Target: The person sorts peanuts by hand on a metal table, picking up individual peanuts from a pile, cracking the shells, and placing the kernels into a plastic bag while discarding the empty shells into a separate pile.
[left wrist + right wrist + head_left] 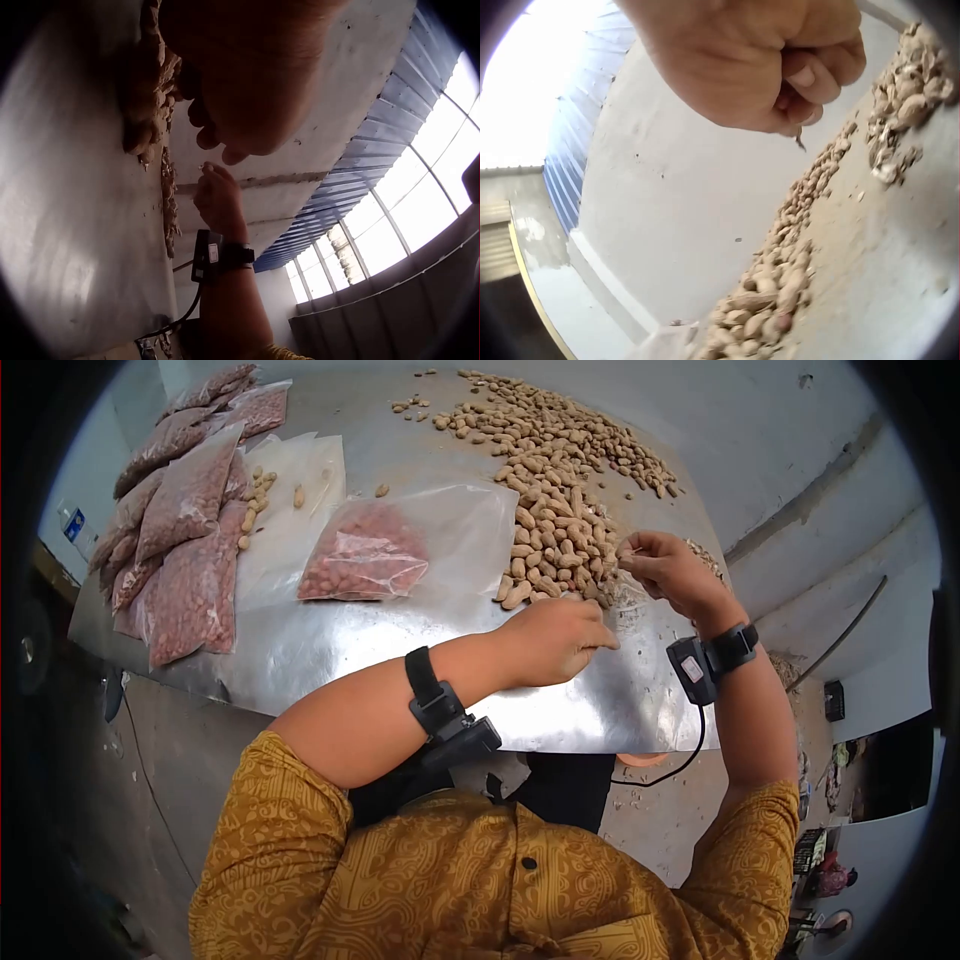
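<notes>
My right hand (678,576) is raised at the right edge of a heap of unshelled peanuts (560,525). Its thumb and fingertips pinch a small, thin bit of peanut shell (800,140), while the other fingers curl into the palm. Low over the metal table, just in front of the heap, is my left hand (556,640). Its fingers bend inward in the left wrist view, where the hand (247,82) is dark; I cannot tell whether it holds anything. Broken shells (889,161) lie near the right hand.
A clear bag of pinkish shelled peanuts (365,555) lies left of the heap. Farther left, filled bags (185,520) are stacked beside flat plastic bags (310,475) with several loose peanuts on them. The metal table (270,650) ends close to my body; a wall (780,450) stands beyond its right side.
</notes>
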Demonstrator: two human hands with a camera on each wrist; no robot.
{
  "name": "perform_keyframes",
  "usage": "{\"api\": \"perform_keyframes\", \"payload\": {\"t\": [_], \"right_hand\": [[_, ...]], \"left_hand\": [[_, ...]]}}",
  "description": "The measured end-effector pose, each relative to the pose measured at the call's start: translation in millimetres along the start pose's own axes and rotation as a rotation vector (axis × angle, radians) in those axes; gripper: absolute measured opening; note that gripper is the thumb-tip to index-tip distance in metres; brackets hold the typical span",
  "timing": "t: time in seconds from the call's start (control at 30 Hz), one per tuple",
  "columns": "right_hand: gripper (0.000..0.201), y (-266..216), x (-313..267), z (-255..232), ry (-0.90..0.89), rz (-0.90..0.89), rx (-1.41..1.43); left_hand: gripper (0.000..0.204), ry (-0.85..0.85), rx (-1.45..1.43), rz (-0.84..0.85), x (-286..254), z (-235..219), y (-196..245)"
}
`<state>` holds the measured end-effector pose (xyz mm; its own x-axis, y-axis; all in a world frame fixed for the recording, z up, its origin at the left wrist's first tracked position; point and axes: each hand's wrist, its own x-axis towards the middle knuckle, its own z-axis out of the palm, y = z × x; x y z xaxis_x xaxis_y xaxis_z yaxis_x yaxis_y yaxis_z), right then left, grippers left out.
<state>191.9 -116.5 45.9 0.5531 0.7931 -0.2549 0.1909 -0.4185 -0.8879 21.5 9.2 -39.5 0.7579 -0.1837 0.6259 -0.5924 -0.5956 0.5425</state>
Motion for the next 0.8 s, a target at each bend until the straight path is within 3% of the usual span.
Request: {"api": "perform_keyframes", "payload": {"t": [0.03,0.13,0.23,0.37,0.47,0.57,0.7,0.8], "right_hand": [[0.006,-5,7,3,-0.049,-0.005,-0.064],[0.01,-7,24,-11,0.079,0.055,-0.22],[0.014,16,32,-68,0.281,0.067,-0.414],[0.015,27,4,-118,0.51,0.193,-0.598],[0.013,19,-12,-120,0.567,0.218,-0.669],[0.015,2,-7,-112,0.392,0.292,-0.508],[0.003,-24,6,-58,0.012,0.226,-0.098],[0.002,-44,18,-10,-0.217,0.202,-0.103]], "left_hand": [[0.019,-0.031,0.021,-0.007,-1,-2,0],[0.019,-0.092,0.072,-0.051,-4,-7,-2],[0.018,-0.019,0.075,-0.028,-4,-9,-3],[0.023,-0.02,0.08,-0.005,-5,-3,-6],[0.026,-0.039,0.083,-0.006,-4,-2,-4],[0.027,-0.055,0.069,0.012,-6,-2,-3],[0.024,-0.075,0.04,0.049,-6,3,-4],[0.021,-0.099,0.04,0.06,-7,3,-2]]}}
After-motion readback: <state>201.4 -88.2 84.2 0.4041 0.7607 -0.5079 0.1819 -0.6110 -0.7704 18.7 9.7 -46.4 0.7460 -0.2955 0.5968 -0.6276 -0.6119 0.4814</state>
